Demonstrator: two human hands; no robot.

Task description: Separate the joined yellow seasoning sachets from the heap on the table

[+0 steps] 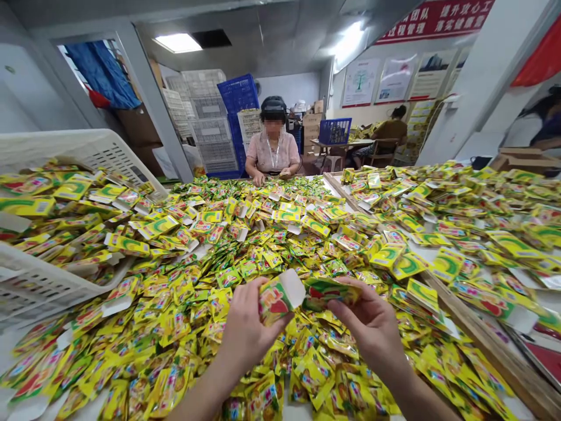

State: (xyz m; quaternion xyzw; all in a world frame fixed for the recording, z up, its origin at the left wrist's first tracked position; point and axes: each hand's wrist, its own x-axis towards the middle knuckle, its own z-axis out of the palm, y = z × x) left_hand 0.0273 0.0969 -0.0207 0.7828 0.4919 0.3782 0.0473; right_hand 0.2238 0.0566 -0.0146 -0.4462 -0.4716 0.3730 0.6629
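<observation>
Between the fingers and thumb of my left hand [252, 330] is a small yellow carton [276, 300] with a red fruit print, its white end flap standing out toward the right. My right hand [374, 324] pinches a green and yellow packet [326, 293], held close beside the carton's flap. Whether the packet touches the flap I cannot tell. Below both hands lies a thick spread of yellow packets [315, 374]. Farther back, several small cartons [287, 213] lie on top of the packets.
A white crate [125, 155], tipped on its side at left, spills cartons onto the table. A wooden strip [477, 339] divides the right side, with more cartons [512, 242] beyond it. Across the table sits a person [272, 146] with hands at the packets. Stacked crates [213, 126] stand behind.
</observation>
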